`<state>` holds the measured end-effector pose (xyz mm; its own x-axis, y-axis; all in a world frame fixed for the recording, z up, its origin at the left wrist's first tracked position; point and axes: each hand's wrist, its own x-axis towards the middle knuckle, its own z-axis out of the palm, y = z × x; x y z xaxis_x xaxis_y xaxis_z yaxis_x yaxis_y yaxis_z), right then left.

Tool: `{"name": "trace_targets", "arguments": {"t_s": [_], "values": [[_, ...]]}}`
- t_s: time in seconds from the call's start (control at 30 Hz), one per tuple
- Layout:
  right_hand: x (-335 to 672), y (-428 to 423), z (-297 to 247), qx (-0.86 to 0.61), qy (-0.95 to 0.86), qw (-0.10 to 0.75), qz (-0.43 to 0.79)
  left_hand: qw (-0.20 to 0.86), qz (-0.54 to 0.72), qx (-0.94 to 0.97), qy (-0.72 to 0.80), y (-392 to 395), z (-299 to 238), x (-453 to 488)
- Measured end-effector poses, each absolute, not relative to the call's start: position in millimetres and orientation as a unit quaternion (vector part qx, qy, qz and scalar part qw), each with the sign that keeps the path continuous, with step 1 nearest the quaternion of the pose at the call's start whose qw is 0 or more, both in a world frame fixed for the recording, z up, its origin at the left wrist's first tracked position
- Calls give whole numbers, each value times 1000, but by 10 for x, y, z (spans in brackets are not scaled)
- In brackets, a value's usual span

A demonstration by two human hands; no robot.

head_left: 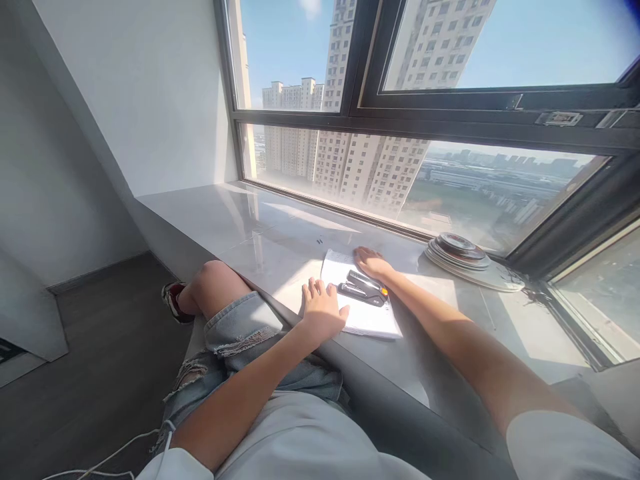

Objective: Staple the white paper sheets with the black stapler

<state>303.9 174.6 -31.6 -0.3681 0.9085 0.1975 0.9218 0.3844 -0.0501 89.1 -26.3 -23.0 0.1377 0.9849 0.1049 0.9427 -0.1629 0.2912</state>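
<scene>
A black stapler [364,289] with an orange spot at one end lies on a stack of white paper [373,324] on the window sill. My left hand [323,310] rests at the near left edge of the paper, fingers spread, beside the stapler and not gripping it. At the far edge of the sheets, my right hand [371,262] lies flat with its fingers stretched out. Its forearm passes close by the stapler's orange end. Neither hand holds anything.
A pile of round, plate-like discs [457,251] sits on the grey-white sill [280,257] at the right, against the window frame [300,120]. Tiny dark bits [320,241] lie beyond the paper. A white cable [125,443] hangs at lower left.
</scene>
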Motion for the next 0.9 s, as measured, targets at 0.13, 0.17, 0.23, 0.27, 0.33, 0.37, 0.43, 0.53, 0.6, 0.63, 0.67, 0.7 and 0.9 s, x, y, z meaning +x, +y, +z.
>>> {"name": "trace_targets", "arguments": {"t_s": [0.13,0.17,0.23,0.27,0.33,0.37,0.43,0.53,0.6,0.63,0.67,0.7,0.9], "values": [[2999,1602,-262,-573,-806,124,-80,47,155,755,636,-279,-156,842],[2987,1566,-246,-573,-804,126,-96,37,163,756,633,-282,-130,829],[2962,1505,-215,-558,-811,119,-129,21,171,757,630,-283,-84,827],[2950,1484,-200,-549,-816,111,-144,17,169,756,633,-281,-70,843],[2930,1459,-175,-538,-821,101,-165,8,161,756,635,-268,-69,909],[2923,1453,-166,-537,-820,101,-168,3,161,761,628,-257,-85,953],[2919,1445,-150,-542,-817,105,-170,-2,172,781,600,-225,-143,1039],[2923,1427,-136,-541,-817,105,-167,24,187,812,553,-154,-258,1091],[2920,1409,-129,-533,-823,103,-164,48,181,820,540,-104,-320,1063],[2915,1401,-127,-529,-827,102,-163,54,177,822,538,-82,-341,1039],[2907,1393,-125,-523,-831,102,-162,58,173,823,538,-63,-354,1013],[2897,1384,-121,-517,-835,106,-158,60,168,823,539,-50,-362,989],[2828,1115,22,-510,-816,268,37,64,156,822,543,-36,-352,965]]}}
